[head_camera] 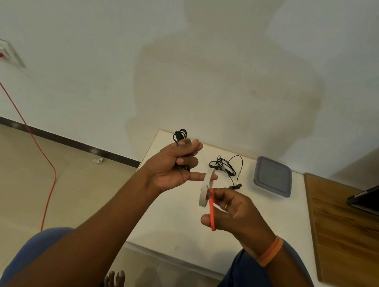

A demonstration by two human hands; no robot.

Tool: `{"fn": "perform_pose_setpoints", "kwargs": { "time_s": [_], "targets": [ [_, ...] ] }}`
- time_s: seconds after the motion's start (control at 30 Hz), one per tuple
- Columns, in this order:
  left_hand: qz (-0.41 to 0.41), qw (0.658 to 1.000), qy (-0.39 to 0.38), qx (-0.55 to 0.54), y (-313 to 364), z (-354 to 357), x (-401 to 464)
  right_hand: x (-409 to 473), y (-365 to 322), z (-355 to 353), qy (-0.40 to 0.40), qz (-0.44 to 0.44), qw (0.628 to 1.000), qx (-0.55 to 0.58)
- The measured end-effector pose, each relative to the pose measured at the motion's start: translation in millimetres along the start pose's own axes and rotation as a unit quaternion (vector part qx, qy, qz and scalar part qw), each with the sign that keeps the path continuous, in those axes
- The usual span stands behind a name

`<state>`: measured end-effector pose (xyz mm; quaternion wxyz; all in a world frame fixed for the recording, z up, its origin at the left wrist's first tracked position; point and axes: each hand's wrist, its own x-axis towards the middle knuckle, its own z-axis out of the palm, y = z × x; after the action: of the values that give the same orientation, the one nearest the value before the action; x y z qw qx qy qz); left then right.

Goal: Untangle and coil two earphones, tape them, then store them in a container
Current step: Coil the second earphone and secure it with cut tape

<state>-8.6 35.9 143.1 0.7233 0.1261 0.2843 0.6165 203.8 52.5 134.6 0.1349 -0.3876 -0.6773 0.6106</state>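
Hands raised over the white table, tape being cut.
Head view: left hand (173, 165) fisted on coiled earphone (180, 135), its little finger through the tape roll (206, 187). Right hand (230, 210) at 4 o'clock of the left, gripping red scissors (211, 213) at the roll. Second earphone (226, 167) loose on table (174, 224), at 3 o'clock of left hand; lidded container (273, 180) further right.

Plain off-white wall (80, 13) had a big shadow on it, dark skirting (66, 140) ran above beige floor tiles (2, 181), low white table (174, 224) against it.
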Motion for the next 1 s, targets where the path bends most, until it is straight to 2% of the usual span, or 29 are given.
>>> {"fn": "perform_pose_setpoints", "kwargs": {
  "time_s": [0.07,0.13,0.33,0.5,0.77,1.0],
  "targets": [
    [0.005,1.000,-0.002,-0.001,2,0,0,-4,-3,-6,0.025,-0.019,0.997,0.066],
    [0.010,1.000,-0.008,0.006,3,-1,0,-6,-6,-12,0.061,-0.031,0.995,0.074],
    [0.000,0.998,-0.055,0.019,5,-1,-2,-12,-8,-38,0.081,-0.039,0.984,-0.151],
    [-0.047,0.992,-0.077,0.088,5,3,-6,-13,-27,-67,0.022,-0.030,0.938,-0.346],
    [-0.110,0.980,-0.083,0.141,-3,6,-4,-4,-51,-65,-0.062,-0.011,0.913,-0.403],
    [-0.161,0.964,-0.170,0.124,-6,-2,-4,2,-54,-67,-0.105,-0.002,0.904,-0.415]
  ]
}}
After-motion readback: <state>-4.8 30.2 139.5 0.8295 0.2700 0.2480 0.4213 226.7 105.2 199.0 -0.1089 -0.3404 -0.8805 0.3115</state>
